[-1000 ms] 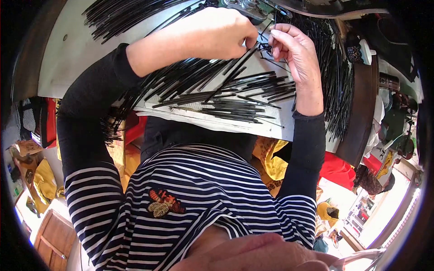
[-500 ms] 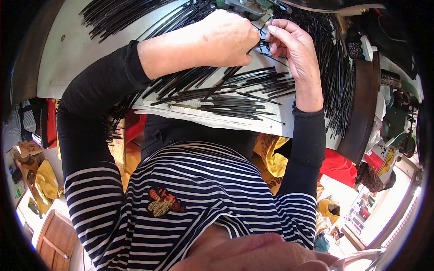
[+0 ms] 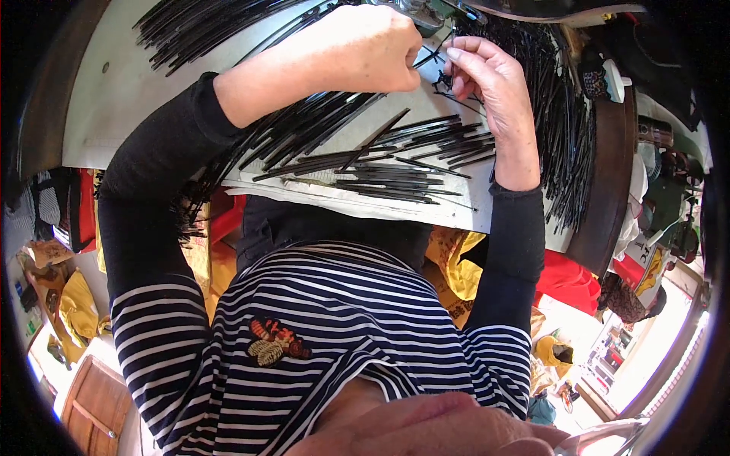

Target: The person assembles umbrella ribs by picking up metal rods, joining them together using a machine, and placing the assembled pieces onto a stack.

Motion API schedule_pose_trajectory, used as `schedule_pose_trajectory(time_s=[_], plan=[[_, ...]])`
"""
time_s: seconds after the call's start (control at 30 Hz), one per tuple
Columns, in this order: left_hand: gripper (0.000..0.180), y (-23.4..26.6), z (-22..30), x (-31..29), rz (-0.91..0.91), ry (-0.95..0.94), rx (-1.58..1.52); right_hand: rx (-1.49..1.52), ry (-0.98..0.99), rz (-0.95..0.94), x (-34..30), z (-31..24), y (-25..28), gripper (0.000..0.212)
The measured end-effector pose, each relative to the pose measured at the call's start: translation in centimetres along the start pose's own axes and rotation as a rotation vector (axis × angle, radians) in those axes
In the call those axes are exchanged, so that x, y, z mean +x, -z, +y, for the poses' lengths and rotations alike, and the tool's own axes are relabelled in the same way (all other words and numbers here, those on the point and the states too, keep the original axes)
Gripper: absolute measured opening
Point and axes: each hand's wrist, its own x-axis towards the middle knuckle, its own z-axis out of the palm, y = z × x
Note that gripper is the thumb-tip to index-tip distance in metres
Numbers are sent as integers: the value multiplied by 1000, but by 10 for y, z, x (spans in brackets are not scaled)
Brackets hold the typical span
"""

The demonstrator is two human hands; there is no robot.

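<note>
My left hand (image 3: 372,49) is closed, its knuckles up, over the far part of the table. A thin black strip (image 3: 430,55) comes out from its fingers toward my right hand; the grip itself is hidden. My right hand (image 3: 490,76) pinches another slim dark strip (image 3: 453,32) upright between thumb and fingertips. A small gap separates the two hands. Short black pieces (image 3: 441,79) lie just below the gap. Loose black strips (image 3: 449,140) are spread on the white tabletop (image 3: 114,99) nearer to me.
Dense black strip bundles lie at the far left (image 3: 205,26) and along the right side (image 3: 570,152). Beyond my hands stands a greenish metal device (image 3: 426,15), partly cut off. A dark wooden edge (image 3: 604,182) borders the table's right. Yellow bags (image 3: 460,266) and red cloth (image 3: 566,281) sit below.
My left hand has moved left and slightly away from my right hand, widening the gap between them. My right hand stays nearly in place, still pinching.
</note>
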Motion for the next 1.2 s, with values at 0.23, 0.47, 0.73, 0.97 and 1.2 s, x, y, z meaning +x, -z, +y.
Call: schedule_pose_trajectory(time_s=[0.23, 0.47, 0.73, 0.97, 1.2], plan=[[18, 20, 2, 0, -189, 227, -256, -16, -23, -40, -1, -2, -5, 21], [32, 9, -40, 1, -232, 211, -467, -8, 16, -102, -4, -9, -14, 21], [32, 8, -44, 1, -240, 201, -639, -4, -12, -43, -3, -7, -13, 20], [26, 15, -35, -2, -210, 278, -581, -136, -24, -88, -3, -4, -12, 21], [24, 12, -39, 0, -110, 186, -310, -276, -18, -110, -6, -7, -16, 22]])
